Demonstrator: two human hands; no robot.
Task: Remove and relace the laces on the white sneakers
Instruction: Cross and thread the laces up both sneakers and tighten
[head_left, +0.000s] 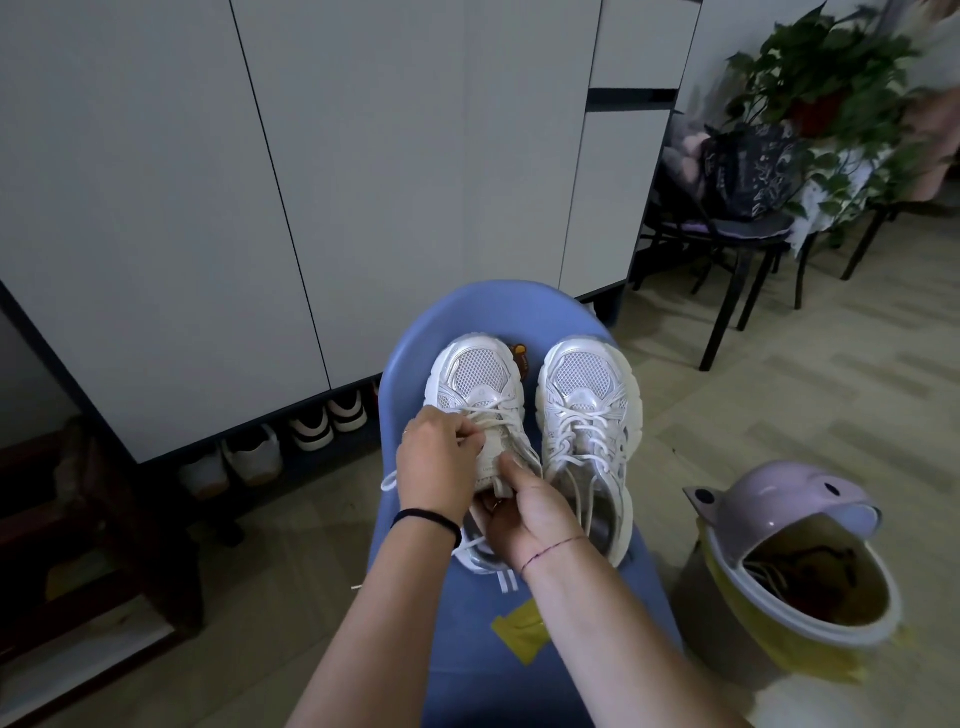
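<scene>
Pale cabinet doors (208, 208) rise beyond our hands. On the blue chair (467, 312), our left hand (436, 467) pinches the lace (501, 415) of the left sneaker (478, 374); our right hand (524, 514) grips its tongue (491, 460), thumb on top. Right of both hands stands the laced right sneaker (587, 384).

Two white sneakers stand side by side, toes pointing away, on a blue plastic seat (498, 306): the left sneaker (475, 382) and the right sneaker (587, 384). The left hand (434, 467) pinches a lace (506, 411) over the left sneaker, while the right hand (530, 514) grips its tongue (493, 465), thumb on top. A yellow bin (810, 639) with a tilted pink lid (779, 499) sits on the floor just to the right.
</scene>
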